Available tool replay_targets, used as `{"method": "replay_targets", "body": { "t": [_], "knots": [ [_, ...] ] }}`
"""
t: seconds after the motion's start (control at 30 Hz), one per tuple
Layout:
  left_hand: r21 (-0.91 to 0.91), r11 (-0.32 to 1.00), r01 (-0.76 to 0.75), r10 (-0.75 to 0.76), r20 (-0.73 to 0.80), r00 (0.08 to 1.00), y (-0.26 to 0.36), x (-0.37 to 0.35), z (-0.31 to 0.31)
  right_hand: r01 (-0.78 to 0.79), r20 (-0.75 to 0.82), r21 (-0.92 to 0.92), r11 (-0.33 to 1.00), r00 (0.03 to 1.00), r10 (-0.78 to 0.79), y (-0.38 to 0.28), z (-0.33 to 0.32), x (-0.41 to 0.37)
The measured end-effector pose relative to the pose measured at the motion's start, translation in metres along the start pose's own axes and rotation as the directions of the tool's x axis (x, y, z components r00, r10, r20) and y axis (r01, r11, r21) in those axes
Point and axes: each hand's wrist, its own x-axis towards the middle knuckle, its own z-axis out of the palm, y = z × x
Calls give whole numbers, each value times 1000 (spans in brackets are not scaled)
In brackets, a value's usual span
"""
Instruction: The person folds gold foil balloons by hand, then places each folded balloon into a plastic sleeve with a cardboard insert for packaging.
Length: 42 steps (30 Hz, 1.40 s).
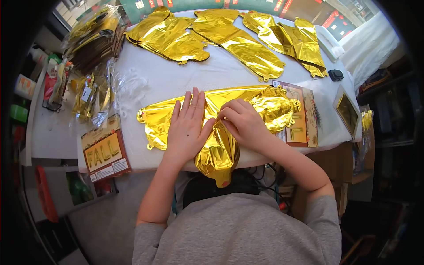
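Your right hand [246, 123] had its thumb and fingers bunched at the middle of the frame, seeming to pinch a gathered fold of the gold foil balloon [217, 157]. Your left hand [187, 128] lay flat on the foil, fingers straight. The balloon sprawled across the center, one end drooping over the near edge of the white-covered table [165, 77]. It looked light, limp and slippery, liable to crease or tear, so its flat seam or edge tabs seemed the safest hold. A FALL package [105, 150] lay at center left, a second printed package [307, 119] at center right, and flat foil pieces [240, 42] along the top.
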Motion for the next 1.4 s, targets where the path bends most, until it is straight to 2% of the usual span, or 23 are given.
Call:
{"method": "replay_targets", "body": {
  "t": [0.13, 0.2, 0.23, 0.3, 0.33, 0.37, 0.43, 0.47, 0.53, 0.57, 0.63, 0.73, 0.83, 0.9, 0.97, 1.0, 1.03, 1.1, 1.17, 1.23, 1.27, 1.37, 1.4],
  "knots": [
    [-75, 997, 27, -26, 5, 1000, -1, 0, -4, 2, -13, -22, 1000, 1000, -3, 2, 6, -2],
    [-338, 940, 49, -75, -63, 995, -2, 1, -10, 4, -20, -26, 1000, 1000, -5, 2, 7, -2],
    [-335, 941, 51, -76, -61, 995, -2, 1, -15, 7, -30, -35, 999, 1000, -8, 3, 7, -3],
    [-745, 667, -24, -192, -203, 960, -2, -5, -29, 5, -35, -25, 1000, 999, -6, 5, 7, -3],
    [-879, 466, -96, -270, -245, 931, -4, -9, -33, 2, -37, -18, 1000, 999, -3, 6, 8, -3],
    [-894, 422, -150, -329, -305, 894, -6, -17, -34, 2, -39, -15, 1000, 999, -2, 6, 8, -3],
    [-794, 521, -315, -302, -516, 802, -27, -39, -29, 3, -46, -14, 1000, 999, -4, 6, 8, -3],
    [-794, 522, -311, -302, -513, 803, -36, -53, -29, 1, -46, -11, 1000, 999, -1, 6, 8, -3],
    [-490, 808, -327, -69, -630, 774, -43, -75, -33, 0, -44, -10, 1000, 999, -1, 6, 8, -3],
    [-488, 810, -325, -68, -629, 774, -39, -82, -34, 1, -44, -8, 1000, 999, -1, 7, 8, -3],
    [-261, 948, -180, 74, -371, 926, -20, -83, -46, -3, -39, -2, 1000, 999, 3, 8, 9, -3],
    [-252, 951, -179, 110, -267, 957, -2, -83, -43, -15, -54, 2, 1000, 998, 15, 6, 8, -2],
    [-245, 947, -207, 140, -266, 954, 9, -75, -42, -14, -48, 9, 1000, 999, 14, 7, 8, -2],
    [-231, 951, -206, 130, -308, 942, 10, -70, -39, -16, -41, 16, 1000, 999, 16, 7, 8, -3],
    [-196, 966, -170, 66, -446, 893, 1, -68, -30, -17, -35, 24, 1000, 999, 18, 7, 7, -3],
    [-243, 965, -102, -43, -528, 848, 4, -64, -29, -29, -18, 23, 999, 999, 29, 6, 6, -3],
    [-241, 965, -102, -42, -530, 847, 1, -60, -28, -40, -1, 22, 999, 999, 40, 6, 6, -3],
    [-305, 939, 160, -310, -548, 777, -7, -56, -26, -41, -9, 14, 999, 999, 41, 6, 7, -4],
    [-265, 938, 222, -335, -541, 772, -12, -52, -34, -41, -17, 7, 999, 999, 41, 7, 8, -4],
    [-110, 926, 361, -363, -520, 773, -19, -52, -37, -41, -23, 13, 999, 999, 42, 6, 8, -4],
    [-209, 898, 386, -437, -503, 745, -18, -52, -38, -41, -23, 17, 999, 999, 42, 6, 9, -4],
    [-31, 941, 337, -308, -491, 815, -20, -48, -40, -54, -14, 18, 998, 998, 54, 6, 9, -4],
    [-84, 967, 241, -252, -451, 856, -21, -45, -42, -57, -16, 22, 998, 998, 57, 6, 10, -4]
  ]
}}
